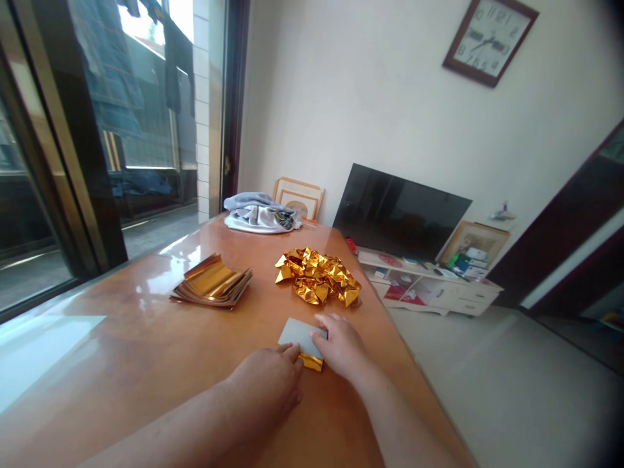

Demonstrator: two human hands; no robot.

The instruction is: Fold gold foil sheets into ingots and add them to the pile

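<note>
A small sheet of gold foil paper [297, 333] lies on the table with its pale grey back up. Along its near edge a folded strip shows shiny gold. My left hand [270, 377] is at the near left corner, its fingertips pressed on the paper by the fold and its other fingers curled under, partly hidden. My right hand [341, 341] rests at the right edge, thumb on the grey face and fingers spread apart from it. Beyond the hands sits a heap of folded gold foil pieces [316, 273]. A stack of flat gold foil sheets [212, 279] lies further left.
The glossy wooden table [170, 370] ends in a long edge on my right. At its far end are a bundle of cloth [260, 214] and leaning picture frames [298, 195]. A television [400, 211] stands on a low white cabinet [439, 292]. A glass door [39, 162] is on the left.
</note>
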